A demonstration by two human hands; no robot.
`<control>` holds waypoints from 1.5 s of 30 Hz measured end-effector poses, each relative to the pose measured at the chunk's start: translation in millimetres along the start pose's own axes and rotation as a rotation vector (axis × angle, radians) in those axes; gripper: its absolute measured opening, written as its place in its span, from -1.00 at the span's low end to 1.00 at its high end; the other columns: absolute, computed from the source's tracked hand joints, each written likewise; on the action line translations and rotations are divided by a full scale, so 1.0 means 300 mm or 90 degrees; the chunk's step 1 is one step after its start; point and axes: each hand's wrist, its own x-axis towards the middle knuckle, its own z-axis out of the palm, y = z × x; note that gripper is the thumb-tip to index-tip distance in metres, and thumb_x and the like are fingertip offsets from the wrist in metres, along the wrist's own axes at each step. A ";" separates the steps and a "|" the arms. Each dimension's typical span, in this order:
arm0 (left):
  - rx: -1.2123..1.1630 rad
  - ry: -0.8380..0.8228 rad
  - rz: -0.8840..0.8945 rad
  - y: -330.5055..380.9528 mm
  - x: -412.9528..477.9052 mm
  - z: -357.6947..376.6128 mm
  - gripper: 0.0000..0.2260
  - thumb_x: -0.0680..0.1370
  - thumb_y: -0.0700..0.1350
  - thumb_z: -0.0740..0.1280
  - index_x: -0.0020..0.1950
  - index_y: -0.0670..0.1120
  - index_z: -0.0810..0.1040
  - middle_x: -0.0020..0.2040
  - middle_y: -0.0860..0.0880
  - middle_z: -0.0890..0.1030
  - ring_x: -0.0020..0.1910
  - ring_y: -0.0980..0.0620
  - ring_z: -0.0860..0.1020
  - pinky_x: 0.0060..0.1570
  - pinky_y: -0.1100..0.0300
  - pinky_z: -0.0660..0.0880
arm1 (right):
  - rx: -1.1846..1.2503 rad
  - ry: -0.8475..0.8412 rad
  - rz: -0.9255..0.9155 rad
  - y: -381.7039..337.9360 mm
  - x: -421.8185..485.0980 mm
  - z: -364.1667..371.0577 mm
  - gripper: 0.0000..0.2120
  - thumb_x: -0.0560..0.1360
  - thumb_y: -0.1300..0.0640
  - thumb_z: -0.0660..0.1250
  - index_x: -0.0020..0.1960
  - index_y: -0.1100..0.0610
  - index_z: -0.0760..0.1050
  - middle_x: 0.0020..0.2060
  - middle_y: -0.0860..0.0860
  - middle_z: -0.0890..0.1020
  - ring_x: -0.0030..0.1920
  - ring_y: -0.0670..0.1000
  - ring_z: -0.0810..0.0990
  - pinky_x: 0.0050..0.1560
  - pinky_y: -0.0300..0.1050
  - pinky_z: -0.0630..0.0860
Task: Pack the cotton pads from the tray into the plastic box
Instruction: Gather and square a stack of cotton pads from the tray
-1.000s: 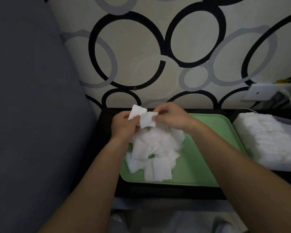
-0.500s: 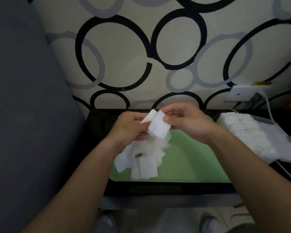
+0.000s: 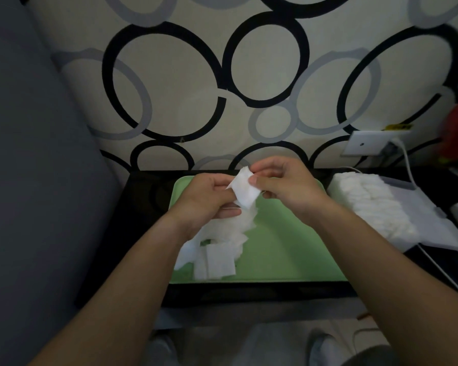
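Pad (image 3: 245,190) pinched from both sides: right hand (image 3: 288,188) has thumb and fingers (image 3: 265,166) closed on its far corner, left hand (image 3: 209,199) curls round the near-left edge. Long axis slants far-left to near-right, above tray (image 3: 288,254). Pile (image 3: 220,249) sits under the left hand. Box (image 3: 434,225), already holding a row (image 3: 368,204), lies right of the tray, so the right hand is nearer. Yellow sticker (image 3: 398,127) is unreadable.

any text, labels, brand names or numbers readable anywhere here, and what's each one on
Nothing in this view can be read as text.
The yellow sticker above the wall plate: dark marks, too blurred to read.
The cotton pads, the tray and the plastic box: no print shows on them.
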 end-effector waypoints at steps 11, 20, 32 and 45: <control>-0.002 0.001 -0.005 -0.004 0.008 0.005 -0.76 0.61 -0.23 0.26 0.16 -0.05 0.67 -0.02 -0.10 0.73 -0.04 0.02 0.69 -0.09 0.19 0.61 | -0.077 0.002 -0.037 0.012 0.000 -0.018 -0.83 0.45 0.25 0.48 0.03 0.14 0.61 -0.20 0.00 0.68 -0.23 -0.15 0.60 -0.23 -0.27 0.53; -0.070 0.025 -0.063 0.000 0.021 0.029 -0.78 0.61 -0.16 0.22 0.07 -0.16 0.66 -0.09 -0.14 0.71 -0.16 -0.03 0.70 -0.18 0.12 0.62 | -0.123 0.031 -0.068 0.030 0.004 -0.014 -0.85 0.44 0.27 0.47 -0.02 0.10 0.62 -0.25 -0.06 0.65 -0.35 -0.18 0.54 -0.22 -0.23 0.48; 0.061 0.218 -0.018 -0.069 -0.013 -0.097 -0.89 0.56 -0.22 0.39 0.07 -0.13 0.64 -0.02 -0.15 0.68 -0.04 -0.09 0.67 -0.26 0.23 0.61 | -0.354 -0.154 -0.060 0.088 -0.065 0.113 -0.95 0.49 0.17 0.41 -0.06 0.06 0.61 -0.20 -0.11 0.64 -0.28 -0.21 0.58 -0.16 -0.22 0.47; 0.101 0.220 -0.002 -0.088 -0.047 -0.161 -0.94 0.54 -0.21 0.40 -0.05 -0.06 0.64 -0.14 -0.07 0.67 -0.12 -0.04 0.67 -0.29 0.24 0.57 | -0.598 -0.310 -0.152 0.143 -0.109 0.173 -0.80 0.37 0.09 0.51 -0.03 -0.03 0.59 -0.23 -0.17 0.53 -0.23 -0.14 0.48 -0.20 -0.16 0.41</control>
